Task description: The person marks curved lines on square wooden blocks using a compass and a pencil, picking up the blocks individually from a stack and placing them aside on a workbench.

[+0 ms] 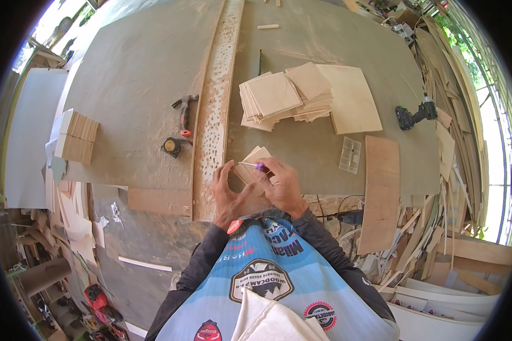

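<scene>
My right hand (280, 184) pinches a slim tool (261, 167) with a purple handle and a thin pale shaft; its exact kind is too small to make out. The shaft points left over a few small wooden squares (255, 154) at the near edge of the table. Around the left corner of these squares curve the fingers and thumb of my left hand (230, 196), gripping their edges. Beyond them stand stacks of thin plywood squares (273, 92), with a larger plywood panel (355, 99) beside them on the right.
A dusty, hole-marked board (214, 102) runs lengthwise across the table (148, 57). Left of it lie a claw hammer (184, 115), a tape measure (170, 146) and stacked wood blocks (77, 139). To the right are a clear divided case (350, 156), a cordless drill (416, 115) and a plank (381, 187) overhanging the edge.
</scene>
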Motion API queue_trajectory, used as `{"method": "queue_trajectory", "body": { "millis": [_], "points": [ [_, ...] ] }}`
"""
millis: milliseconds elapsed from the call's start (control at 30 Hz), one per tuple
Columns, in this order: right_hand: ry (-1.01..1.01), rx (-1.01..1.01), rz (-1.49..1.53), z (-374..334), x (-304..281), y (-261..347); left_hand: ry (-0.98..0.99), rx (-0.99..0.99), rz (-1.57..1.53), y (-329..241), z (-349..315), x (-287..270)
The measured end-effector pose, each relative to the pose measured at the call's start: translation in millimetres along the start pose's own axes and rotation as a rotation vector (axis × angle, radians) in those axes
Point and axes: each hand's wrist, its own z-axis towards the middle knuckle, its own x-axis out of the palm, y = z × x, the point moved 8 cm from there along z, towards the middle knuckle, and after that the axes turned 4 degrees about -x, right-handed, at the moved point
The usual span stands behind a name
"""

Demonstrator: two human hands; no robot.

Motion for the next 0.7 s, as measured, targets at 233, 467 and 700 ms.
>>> {"method": "queue_trajectory", "body": {
  "millis": [233, 467, 700],
  "points": [
    [-0.361, 0.223, 0.049, -17.7, -66.1, -35.1, 0.149, 0.294, 0.253, -37.8, 0.2, 15.1],
    [-0.656, 0.342, 0.212, -67.5, -100.8, -45.3, 0.361, -0.359, -0.578, -15.9, -5.4, 7.6],
    [-0.840, 0.322, 0.428, -80.4, -107.0, -34.9, 0.616, -0.971, -1.630, -34.7, -23.8, 13.3]
  ]
}}
